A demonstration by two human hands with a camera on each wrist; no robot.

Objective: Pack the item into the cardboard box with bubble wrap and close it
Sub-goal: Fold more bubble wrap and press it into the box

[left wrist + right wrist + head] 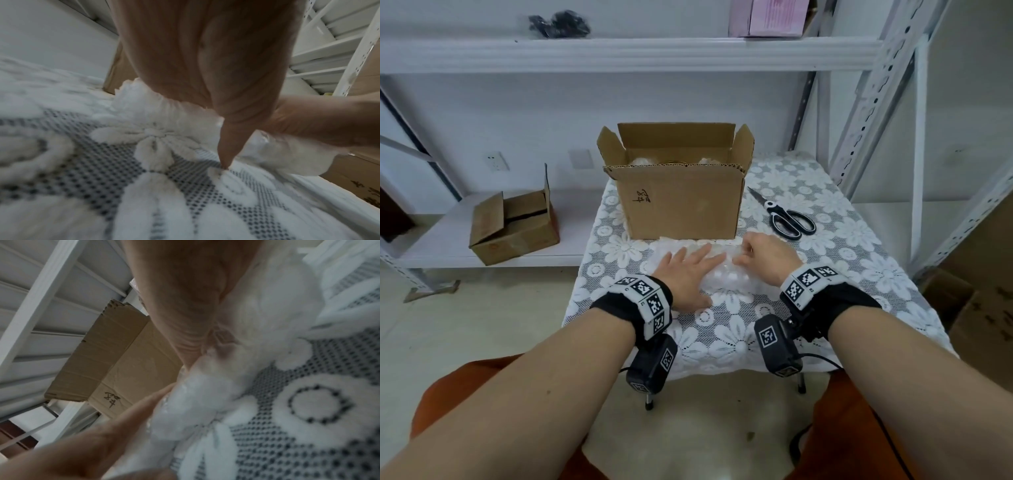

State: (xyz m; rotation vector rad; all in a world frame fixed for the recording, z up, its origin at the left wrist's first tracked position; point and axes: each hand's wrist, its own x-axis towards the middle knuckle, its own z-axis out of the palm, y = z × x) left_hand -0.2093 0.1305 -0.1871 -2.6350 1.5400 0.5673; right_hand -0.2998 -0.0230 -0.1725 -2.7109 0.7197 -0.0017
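Note:
An open cardboard box [681, 202] stands at the back of the lace-covered table [842, 260], flaps up, with some bubble wrap showing inside. A clear bubble wrap bundle [722, 274] lies just in front of it. My left hand [688, 265] lies flat on the bundle's left part, fingers straight, pressing it down. My right hand [755, 255] is at the bundle's right end and its curled fingers pinch the wrap [205, 394]. The left wrist view shows the wrap [164, 110] bunched under my palm. What is inside the bundle is hidden.
Black-handled scissors [787, 216] lie to the right of the box. A smaller cardboard box [513, 222] sits on a low shelf at the left. White shelving uprights [876, 102] and more cartons [979, 308] stand to the right of the table.

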